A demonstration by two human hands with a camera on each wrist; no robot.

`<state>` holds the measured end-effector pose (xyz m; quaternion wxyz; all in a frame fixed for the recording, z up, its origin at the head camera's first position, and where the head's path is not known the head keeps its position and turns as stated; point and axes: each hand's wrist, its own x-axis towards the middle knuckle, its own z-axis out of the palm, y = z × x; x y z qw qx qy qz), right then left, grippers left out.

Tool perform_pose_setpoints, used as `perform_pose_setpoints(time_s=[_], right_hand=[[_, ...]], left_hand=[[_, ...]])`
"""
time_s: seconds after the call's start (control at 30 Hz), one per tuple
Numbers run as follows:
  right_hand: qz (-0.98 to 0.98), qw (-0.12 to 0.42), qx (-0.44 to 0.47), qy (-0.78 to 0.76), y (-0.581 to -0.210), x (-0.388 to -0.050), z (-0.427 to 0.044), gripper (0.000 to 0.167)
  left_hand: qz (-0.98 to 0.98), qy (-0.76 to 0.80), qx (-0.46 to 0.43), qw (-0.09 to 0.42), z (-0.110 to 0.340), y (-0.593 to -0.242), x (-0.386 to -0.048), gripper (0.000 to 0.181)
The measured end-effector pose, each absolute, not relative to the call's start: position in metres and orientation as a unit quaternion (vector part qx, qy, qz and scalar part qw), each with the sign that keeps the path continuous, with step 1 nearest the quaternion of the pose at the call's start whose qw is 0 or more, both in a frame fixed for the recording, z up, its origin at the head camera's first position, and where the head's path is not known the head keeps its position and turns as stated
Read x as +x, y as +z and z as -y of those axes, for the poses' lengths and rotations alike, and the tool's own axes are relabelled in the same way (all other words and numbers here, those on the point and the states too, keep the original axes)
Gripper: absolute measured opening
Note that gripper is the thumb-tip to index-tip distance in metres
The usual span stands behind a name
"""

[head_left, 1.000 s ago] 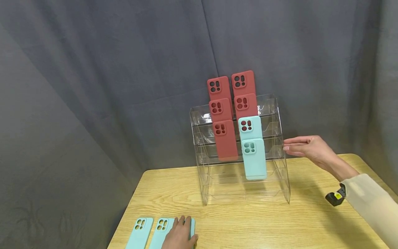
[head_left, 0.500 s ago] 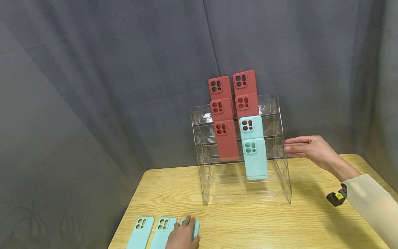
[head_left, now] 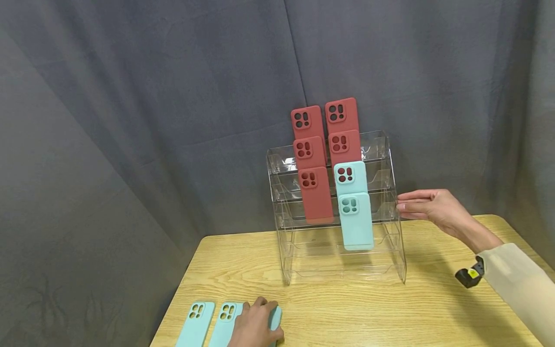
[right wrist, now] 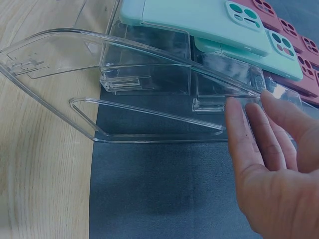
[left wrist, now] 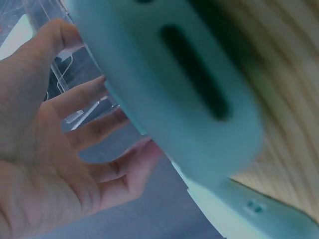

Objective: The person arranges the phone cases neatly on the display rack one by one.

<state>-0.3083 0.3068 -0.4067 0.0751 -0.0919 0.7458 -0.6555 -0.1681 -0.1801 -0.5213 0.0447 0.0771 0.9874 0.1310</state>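
Observation:
My left hand holds a mint phone case by its sides, thumb on one edge and fingers on the other. In the left wrist view the case is tilted, close to the lens. Beside it on the table lie two more mint cases, one partly behind the hand. My right hand, fingers extended, touches the right side of a clear tiered stand. The right wrist view has its fingertips and thumb at the side panel's edge. The stand bears mint cases and several red cases.
The stand stands upright near the back of the wooden table. A grey curtain hangs close behind it. Lower shelves show through the clear plastic under the red column at the left.
My left hand has shifted slightly right with the rightmost mint case, moving it away from its neighbour and tilting it. My right hand stays at the stand's side.

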Motion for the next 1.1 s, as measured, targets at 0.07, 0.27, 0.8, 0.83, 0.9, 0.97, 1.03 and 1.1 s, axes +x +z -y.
perform_pose_setpoints(time_s=[0.07,0.27,0.8,0.83,0.9,0.97,1.03,1.1], right_hand=[[-0.746,0.074,-0.091,-0.656,-0.407,-0.308,-0.307,0.055],[-0.752,0.070,-0.092,-0.649,-0.406,-0.308,-0.308,0.057],[-0.770,0.067,-0.091,-0.628,-0.406,-0.307,-0.310,0.064],[-0.769,0.067,-0.091,-0.629,-0.406,-0.307,-0.310,0.064],[-0.768,0.067,-0.090,-0.630,-0.405,-0.307,-0.309,0.064],[-0.768,0.067,-0.089,-0.631,-0.406,-0.307,-0.309,0.064],[-0.765,0.068,-0.091,-0.633,-0.406,-0.307,-0.309,0.064],[-0.764,0.072,-0.091,-0.635,-0.406,-0.308,-0.308,0.064]], left_hand=[[-0.987,0.139,0.078,0.031,0.176,-0.520,-0.169,0.054],[-0.984,0.154,0.075,-0.047,0.156,-0.514,-0.175,0.057],[-0.935,0.184,0.106,-0.283,0.087,-0.455,-0.220,0.056],[-0.931,0.184,0.110,-0.296,0.083,-0.452,-0.224,0.056],[-0.922,0.180,0.120,-0.321,0.076,-0.446,-0.232,0.056],[-0.913,0.176,0.130,-0.344,0.069,-0.440,-0.240,0.056],[-0.906,0.172,0.133,-0.363,0.062,-0.435,-0.247,0.057],[-0.901,0.165,0.136,-0.378,0.055,-0.430,-0.253,0.058]])
